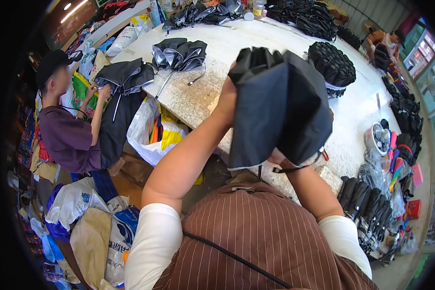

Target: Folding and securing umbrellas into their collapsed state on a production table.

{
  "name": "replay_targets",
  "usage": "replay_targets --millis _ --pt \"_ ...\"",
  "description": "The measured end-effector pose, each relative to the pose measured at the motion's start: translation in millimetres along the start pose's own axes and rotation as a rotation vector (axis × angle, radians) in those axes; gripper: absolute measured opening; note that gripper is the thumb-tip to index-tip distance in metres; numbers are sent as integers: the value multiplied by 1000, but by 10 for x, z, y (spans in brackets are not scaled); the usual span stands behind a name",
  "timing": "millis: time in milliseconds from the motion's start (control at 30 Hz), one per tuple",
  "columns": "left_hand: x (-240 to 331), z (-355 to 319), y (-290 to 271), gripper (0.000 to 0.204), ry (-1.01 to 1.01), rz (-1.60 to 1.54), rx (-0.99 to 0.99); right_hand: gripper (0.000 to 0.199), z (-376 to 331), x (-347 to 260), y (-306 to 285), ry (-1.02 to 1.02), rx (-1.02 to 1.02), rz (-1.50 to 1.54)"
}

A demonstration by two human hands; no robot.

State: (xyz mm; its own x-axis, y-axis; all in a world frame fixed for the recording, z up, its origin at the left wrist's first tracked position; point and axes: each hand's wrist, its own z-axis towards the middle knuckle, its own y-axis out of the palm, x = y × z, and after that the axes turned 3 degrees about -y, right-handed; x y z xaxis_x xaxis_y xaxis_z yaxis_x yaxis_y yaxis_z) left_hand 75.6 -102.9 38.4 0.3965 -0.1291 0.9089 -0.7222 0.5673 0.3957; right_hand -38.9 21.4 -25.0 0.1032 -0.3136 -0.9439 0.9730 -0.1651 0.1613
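Observation:
A black folding umbrella (275,106) hangs in front of me above the near table edge, its canopy loose and gathered in folds. My left hand (228,99) grips its upper left side, the fingers mostly hidden behind the fabric. Under the lower hem my right hand (281,157) closes on the umbrella, partly covered by the canopy. A thin dark shaft and a black strap show below the hem. Near my right wrist is a small red item (325,155), too small to name.
The worn white table (198,94) bears another black umbrella (179,53) and a round bundle of black umbrellas (331,65). A co-worker (70,116) at left handles an umbrella (124,76). A white bag (145,130) hangs at the edge; umbrellas (367,203) and a white tub (378,137) lie right.

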Motion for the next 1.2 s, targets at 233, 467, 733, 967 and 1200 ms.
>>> replay_targets --millis 233,467,733,967,1200 --pt "-37 -604 -379 30 47 241 197 54 -168 70 -469 96 1 -47" --pt "116 -758 -546 32 513 903 93 50 -595 108 -808 115 -63 -360" --pt "74 -1066 -758 18 -213 661 -56 46 -534 269 -1096 120 -104 -698" --pt "150 -1244 146 46 614 1347 -383 69 -570 359 -1214 46 40 -1042" --pt "525 -1309 -84 49 476 1334 -121 59 -591 189 -1050 -266 -55 -1066"
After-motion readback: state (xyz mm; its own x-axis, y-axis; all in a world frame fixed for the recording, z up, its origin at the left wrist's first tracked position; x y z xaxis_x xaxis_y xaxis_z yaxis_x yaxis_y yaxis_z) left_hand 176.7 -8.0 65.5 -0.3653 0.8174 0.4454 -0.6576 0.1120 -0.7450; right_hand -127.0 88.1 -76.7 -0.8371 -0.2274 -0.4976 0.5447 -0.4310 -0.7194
